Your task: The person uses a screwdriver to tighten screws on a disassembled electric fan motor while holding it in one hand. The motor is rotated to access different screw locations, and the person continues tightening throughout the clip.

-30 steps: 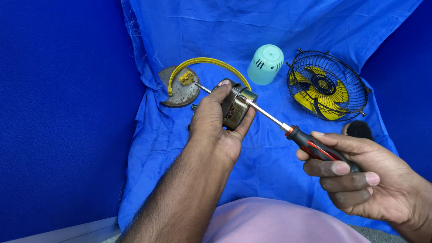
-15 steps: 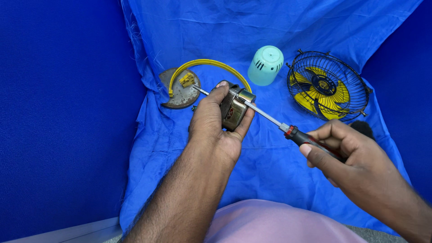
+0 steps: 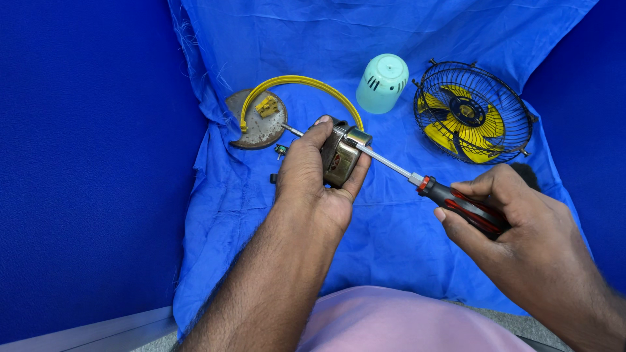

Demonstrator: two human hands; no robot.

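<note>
Your left hand (image 3: 306, 179) grips the small metal fan motor (image 3: 340, 155) above the blue cloth (image 3: 215, 215), fingers wrapped round its body. Your right hand (image 3: 515, 225), fingers closed on the red-and-black-handled screwdriver (image 3: 456, 203), has its shaft through the motor; this looks like screw work, needing a steady, aligned tip.

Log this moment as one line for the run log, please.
left hand: grips fan motor | right hand: holds screwdriver, shaft through motor | nearby: fan cage, mint cap, round base plate
</note>
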